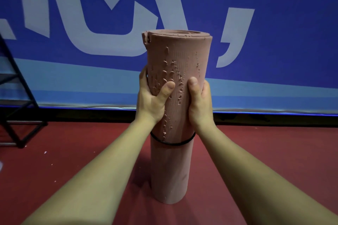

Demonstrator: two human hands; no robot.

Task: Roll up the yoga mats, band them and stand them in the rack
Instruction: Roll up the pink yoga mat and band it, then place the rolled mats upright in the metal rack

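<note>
Holding a rolled pink yoga mat [180, 55] upright, lower end seemingly resting on the red floor [73, 160], though contact is hard to confirm from this angle. Clasping it at mid-height from both sides: left hand [150, 103] curled round the left flank, thumb laid across the front; right hand [198, 105] curled round the right flank, thumb pointing up. Ringed by a thin black band [172, 144] just below the hands. Pitted with small dents down the front. Facing a blue banner [274, 51] with pale lettering; black metal frame [16, 111] at far left, well apart from the mat.
</note>
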